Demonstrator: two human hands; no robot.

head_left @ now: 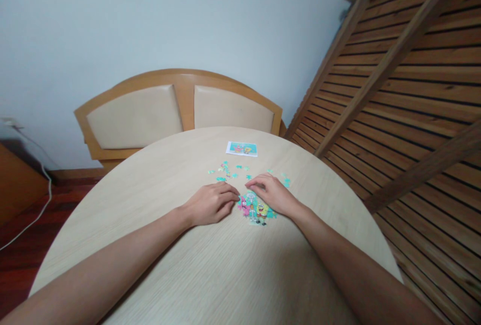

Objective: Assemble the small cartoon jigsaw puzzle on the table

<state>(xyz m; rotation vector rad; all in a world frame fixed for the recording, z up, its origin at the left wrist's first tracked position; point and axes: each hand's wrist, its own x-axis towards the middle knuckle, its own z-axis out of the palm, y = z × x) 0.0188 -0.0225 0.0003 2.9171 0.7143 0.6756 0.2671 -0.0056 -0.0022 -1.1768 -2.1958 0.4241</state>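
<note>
A partly joined jigsaw puzzle [252,209] lies on the table, showing a pink starfish, a grey-green figure and a yellow sponge character on turquoise. My left hand [215,203] rests palm down at its left edge, fingertips touching or nearly touching it, thumb apart from the fingers. Over the puzzle's upper right side is my right hand [273,192], thumb and fingers drawn together near the top edge; whatever is in that pinch is hidden. Loose turquoise puzzle pieces [221,179] are scattered just beyond both hands, and a few more pieces [286,180] lie right of the right hand.
A small printed reference picture [242,149] lies flat toward the far side of the round wooden table [169,270]. Behind the table stands a bench with a padded back [135,117]. A slatted wooden frame [376,84] leans at the right. A white cable [49,189] hangs at left.
</note>
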